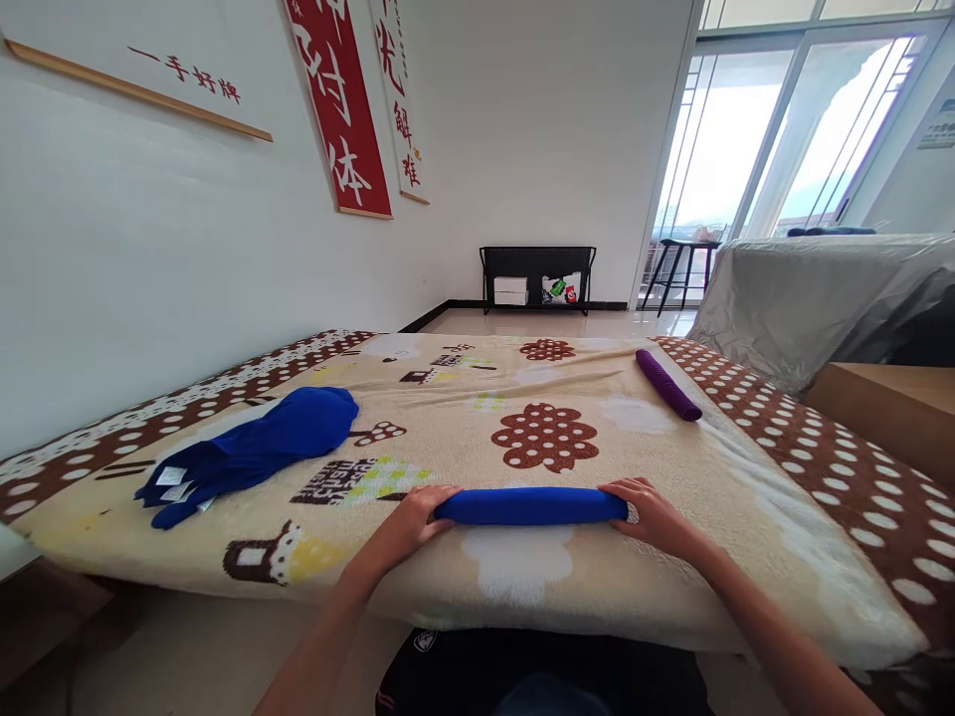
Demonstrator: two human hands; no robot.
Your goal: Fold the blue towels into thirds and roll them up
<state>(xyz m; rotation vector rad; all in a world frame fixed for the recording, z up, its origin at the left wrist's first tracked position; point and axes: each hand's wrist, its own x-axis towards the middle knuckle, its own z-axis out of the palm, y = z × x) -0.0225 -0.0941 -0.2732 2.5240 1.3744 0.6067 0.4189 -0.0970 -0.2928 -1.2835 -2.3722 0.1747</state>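
Both hands (427, 515) (643, 509), palms lowered, grip the blue roll's (531, 505) ends (fingers partly curled).

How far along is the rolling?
Looks done: the purple fabric roll, lying by itself. In hand: the blue fabric roll, already tubular, left hand and right hand at its ends. Apparently left: the blue garment, loose and unrolled on the patterned blanket, white tags showing.

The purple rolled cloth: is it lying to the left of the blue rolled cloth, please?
No, the purple rolled cloth lies beyond the blue rolled cloth and to its right.
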